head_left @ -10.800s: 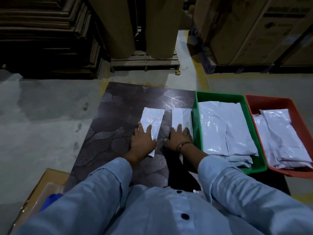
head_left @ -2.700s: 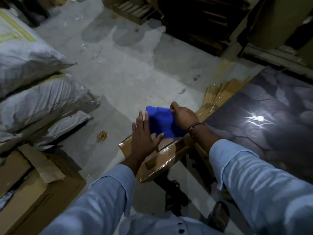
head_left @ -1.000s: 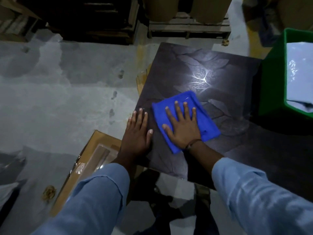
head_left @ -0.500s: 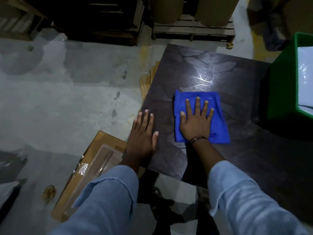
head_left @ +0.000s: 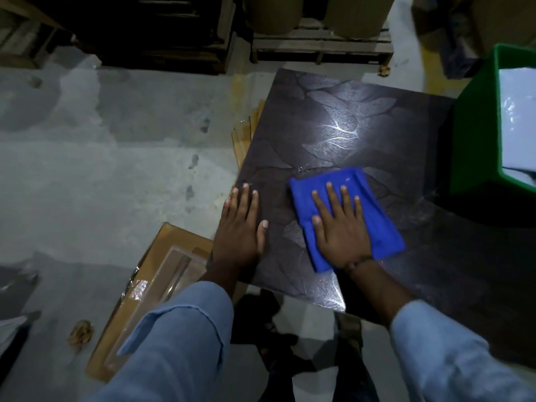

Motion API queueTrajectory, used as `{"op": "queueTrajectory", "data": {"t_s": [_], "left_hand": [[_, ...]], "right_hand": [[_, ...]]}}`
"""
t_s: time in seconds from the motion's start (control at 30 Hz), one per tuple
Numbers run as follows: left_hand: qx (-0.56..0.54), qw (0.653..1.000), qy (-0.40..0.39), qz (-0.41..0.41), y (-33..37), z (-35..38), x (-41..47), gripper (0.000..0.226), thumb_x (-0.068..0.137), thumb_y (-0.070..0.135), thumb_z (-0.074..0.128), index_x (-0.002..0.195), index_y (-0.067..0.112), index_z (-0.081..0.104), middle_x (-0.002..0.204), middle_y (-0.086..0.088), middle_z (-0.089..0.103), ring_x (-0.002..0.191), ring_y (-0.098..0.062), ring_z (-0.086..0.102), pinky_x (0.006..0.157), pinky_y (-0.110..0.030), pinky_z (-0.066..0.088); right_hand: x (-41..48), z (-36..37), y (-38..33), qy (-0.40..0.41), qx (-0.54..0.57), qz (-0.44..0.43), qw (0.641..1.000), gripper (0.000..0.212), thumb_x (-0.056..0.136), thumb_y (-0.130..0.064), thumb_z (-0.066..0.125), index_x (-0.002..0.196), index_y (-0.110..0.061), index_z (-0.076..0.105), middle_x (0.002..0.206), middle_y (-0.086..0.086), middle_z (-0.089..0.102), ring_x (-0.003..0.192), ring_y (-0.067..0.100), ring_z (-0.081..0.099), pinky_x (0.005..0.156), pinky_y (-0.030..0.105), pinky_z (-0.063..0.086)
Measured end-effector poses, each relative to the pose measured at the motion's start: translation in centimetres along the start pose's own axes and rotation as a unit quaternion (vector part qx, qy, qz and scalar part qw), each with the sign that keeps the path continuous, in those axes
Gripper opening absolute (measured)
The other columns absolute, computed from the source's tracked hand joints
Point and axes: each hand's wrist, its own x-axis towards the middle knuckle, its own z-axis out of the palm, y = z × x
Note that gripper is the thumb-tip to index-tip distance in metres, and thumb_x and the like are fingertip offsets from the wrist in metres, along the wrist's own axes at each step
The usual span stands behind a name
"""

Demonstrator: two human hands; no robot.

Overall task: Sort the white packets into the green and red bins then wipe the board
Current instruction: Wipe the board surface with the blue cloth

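Note:
A dark board [head_left: 333, 120] with a leaf pattern lies on the floor in front of me. A folded blue cloth [head_left: 380, 224] rests on its near left part. My right hand [head_left: 340, 227] lies flat on the cloth, fingers spread, pressing it to the board. My left hand [head_left: 239, 227] lies flat on the board's left edge, fingers together, holding nothing. The green bin [head_left: 475, 134] stands on the board at the far right, with white packets [head_left: 519, 117] inside. The red bin is out of view.
A flat cardboard box [head_left: 150, 288] with clear wrap lies on the concrete floor left of the board. Wooden pallets [head_left: 319, 44] and large paper rolls [head_left: 272, 13] stand behind the board. Thin wooden strips [head_left: 245, 134] poke out under the board's left edge.
Earlier both hands pressed white packets, then took the blue cloth off the box. Over the last second my right hand slid the cloth across the board, turning it; my left hand stayed put.

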Motion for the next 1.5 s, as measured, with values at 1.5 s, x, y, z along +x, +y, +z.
{"op": "queueTrajectory", "data": {"t_s": [1.5], "left_hand": [[-0.020, 1.000, 0.016, 0.002, 2.4, 2.0, 18.1, 0.075, 0.102, 0.047, 0.042, 0.161, 0.006, 0.021, 0.171, -0.010, 0.010, 0.159, -0.024, 0.002, 0.127, -0.047, 0.015]], "right_hand": [[36.0, -0.7, 2.0, -0.018, 0.042, 0.011, 0.999, 0.064, 0.101, -0.054, 0.021, 0.160, -0.028, 0.016, 0.168, 0.007, 0.009, 0.154, 0.037, 0.001, 0.122, 0.057, -0.001]]}}
